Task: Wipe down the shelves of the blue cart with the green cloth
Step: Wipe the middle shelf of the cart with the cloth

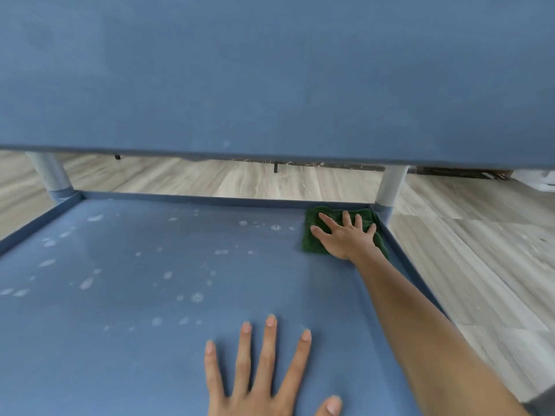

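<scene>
I look in at a lower shelf [150, 295] of the blue cart, with the shelf above [270, 70] filling the top of the view. The green cloth [312, 238] lies in the far right corner of the lower shelf. My right hand [345, 235] presses flat on the cloth, fingers spread. My left hand [261, 373] rests flat on the shelf near the front edge, fingers apart, holding nothing. Pale spots and smears dot the left and middle of the shelf.
Two grey posts stand at the far left corner [49, 172] and far right corner [390, 184], leaving a low gap between the shelves. A raised rim [420, 271] borders the lower shelf. Light wood floor [480, 250] lies beyond and to the right.
</scene>
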Demonstrator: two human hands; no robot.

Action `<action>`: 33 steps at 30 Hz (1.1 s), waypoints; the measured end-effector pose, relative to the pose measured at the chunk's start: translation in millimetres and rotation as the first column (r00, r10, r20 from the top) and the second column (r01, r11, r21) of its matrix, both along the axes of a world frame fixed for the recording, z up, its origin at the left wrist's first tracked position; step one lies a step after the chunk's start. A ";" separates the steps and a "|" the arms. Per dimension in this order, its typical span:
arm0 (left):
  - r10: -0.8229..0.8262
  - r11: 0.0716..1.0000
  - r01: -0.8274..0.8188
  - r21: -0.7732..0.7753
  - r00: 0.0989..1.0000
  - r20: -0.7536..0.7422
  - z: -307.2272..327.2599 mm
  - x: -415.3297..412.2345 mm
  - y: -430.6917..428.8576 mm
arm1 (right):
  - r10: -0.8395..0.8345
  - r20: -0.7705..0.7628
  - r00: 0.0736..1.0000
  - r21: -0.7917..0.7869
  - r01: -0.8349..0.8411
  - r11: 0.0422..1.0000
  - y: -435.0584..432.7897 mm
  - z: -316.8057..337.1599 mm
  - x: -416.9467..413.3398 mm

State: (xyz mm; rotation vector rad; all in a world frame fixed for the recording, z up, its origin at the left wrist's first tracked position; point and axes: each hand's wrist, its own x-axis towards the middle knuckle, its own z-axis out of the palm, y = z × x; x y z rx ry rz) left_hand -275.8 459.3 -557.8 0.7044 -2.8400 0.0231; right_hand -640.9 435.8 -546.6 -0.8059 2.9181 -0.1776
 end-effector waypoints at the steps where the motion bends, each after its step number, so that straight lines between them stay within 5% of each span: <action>1: 0.003 1.000 -0.003 -0.006 1.000 0.003 1.3 -1.5 -0.8 | -0.007 -0.001 1.000 -0.003 0.007 1.000 -2.7 0.5 -2.8; 17: -0.020 0.988 -0.029 -0.153 0.951 -0.308 -17.7 -7.5 -1.3 | 0.034 0.018 0.999 0.026 -0.035 0.999 -1.5 2.9 -16.5; 33: 0.039 0.995 -0.028 0.091 0.993 -0.112 7.3 3.1 4.9 | 0.151 -0.017 0.988 -0.035 -0.151 0.988 100.1 -14.1 127.7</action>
